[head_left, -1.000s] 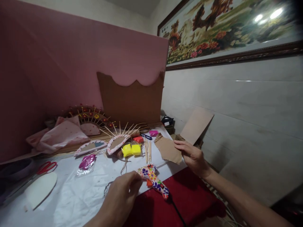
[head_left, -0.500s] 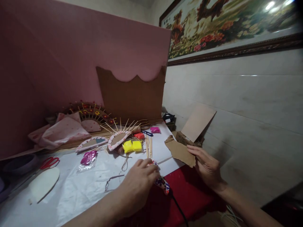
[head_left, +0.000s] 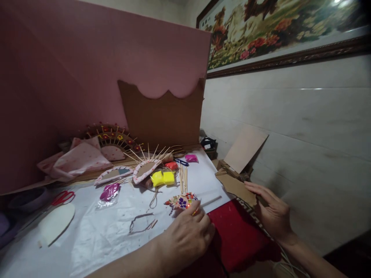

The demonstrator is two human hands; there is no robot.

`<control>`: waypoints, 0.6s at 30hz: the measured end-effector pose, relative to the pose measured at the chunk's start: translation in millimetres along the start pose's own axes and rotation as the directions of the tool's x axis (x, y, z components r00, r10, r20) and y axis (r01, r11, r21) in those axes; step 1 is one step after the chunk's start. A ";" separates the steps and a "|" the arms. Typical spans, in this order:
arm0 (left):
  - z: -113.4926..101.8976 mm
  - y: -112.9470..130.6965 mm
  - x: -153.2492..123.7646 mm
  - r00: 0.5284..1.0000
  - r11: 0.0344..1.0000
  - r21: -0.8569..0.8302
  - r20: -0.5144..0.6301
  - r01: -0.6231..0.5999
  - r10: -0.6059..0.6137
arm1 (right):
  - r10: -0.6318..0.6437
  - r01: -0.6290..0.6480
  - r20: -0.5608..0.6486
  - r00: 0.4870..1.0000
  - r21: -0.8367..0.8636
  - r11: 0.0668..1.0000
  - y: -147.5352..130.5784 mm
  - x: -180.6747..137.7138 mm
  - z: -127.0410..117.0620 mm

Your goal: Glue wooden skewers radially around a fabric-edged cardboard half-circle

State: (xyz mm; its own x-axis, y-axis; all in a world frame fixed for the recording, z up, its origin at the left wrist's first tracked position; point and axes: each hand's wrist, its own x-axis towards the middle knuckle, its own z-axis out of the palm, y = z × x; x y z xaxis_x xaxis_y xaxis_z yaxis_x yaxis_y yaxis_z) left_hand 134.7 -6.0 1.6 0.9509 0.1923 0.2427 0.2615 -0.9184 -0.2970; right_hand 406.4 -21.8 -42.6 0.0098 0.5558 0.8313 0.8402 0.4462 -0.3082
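Observation:
My left hand (head_left: pixel 189 231) is wrapped round a glue gun (head_left: pixel 182 201) with a flowered pattern, held low over the table's front edge. Its tip points left, and a pale stick sticks out at its right. In my right hand (head_left: pixel 274 211) is a torn piece of brown cardboard (head_left: pixel 236 188), gripped at its right end and raised off to the right of the table. Just beyond the glue gun lie several thin wooden sticks (head_left: pixel 183 178). Packets of yellow clay (head_left: pixel 162 178) rest to their left.
A fan-shaped piece with sticks (head_left: pixel 146 170) lies mid-table, near a purple clay packet (head_left: pixel 110 192). Red scissors (head_left: pixel 63 197) and a white oval piece (head_left: pixel 56 224) are at left. Brown cardboard (head_left: pixel 162 116) stands against a pink panel (head_left: pixel 110 50). Red cloth (head_left: pixel 240 239) covers the front right.
My left hand has turned the glue gun so its patterned body shows, and has shifted slightly right and down. My right hand has carried the cardboard further right and down.

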 end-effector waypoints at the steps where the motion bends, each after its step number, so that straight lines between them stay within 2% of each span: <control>1: -2.1 1.5 0.1 1.000 1.000 -0.005 -0.005 0.000 0.000 | 0.001 -0.001 -0.002 1.000 -0.012 1.000 1.2 -0.3 0.3; 7: -22.7 3.1 -10.5 0.999 1.000 -0.012 -0.047 0.025 -0.026 | 0.009 -0.010 -0.018 1.000 -0.059 0.998 4.5 1.9 3.2; 10: -44.9 -12.7 -29.7 0.992 0.997 -0.003 -0.100 0.076 -0.076 | -0.015 0.016 0.020 1.000 -0.042 0.999 -1.7 2.0 3.6; 12: -61.6 -29.1 -46.3 0.979 0.991 0.029 -0.167 0.127 -0.121 | -0.076 0.077 0.091 0.993 -0.010 0.997 -10.5 1.3 3.4; 14: -76.3 -45.6 -62.9 0.969 0.977 0.083 -0.170 0.197 -0.181 | -0.174 0.174 0.208 0.963 0.019 0.985 -22.5 1.1 4.2; 16: -86.1 -58.1 -77.0 0.968 0.970 0.129 -0.167 0.208 -0.186 | -0.274 0.281 0.326 0.905 0.024 0.959 -36.8 2.1 7.7; 18: -89.9 -64.4 -87.0 0.965 0.961 0.158 -0.163 0.229 -0.203 | -0.349 0.379 0.386 0.854 0.000 0.926 -52.6 4.1 14.8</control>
State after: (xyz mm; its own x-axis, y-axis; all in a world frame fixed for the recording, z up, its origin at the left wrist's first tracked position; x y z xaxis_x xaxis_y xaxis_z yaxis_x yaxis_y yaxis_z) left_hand 20.2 5.3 82.7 0.8379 0.3156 0.4454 0.4948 -0.7837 -0.3755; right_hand 354.2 -32.5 -29.8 -0.4942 0.5892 0.6393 0.7813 0.6234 0.0294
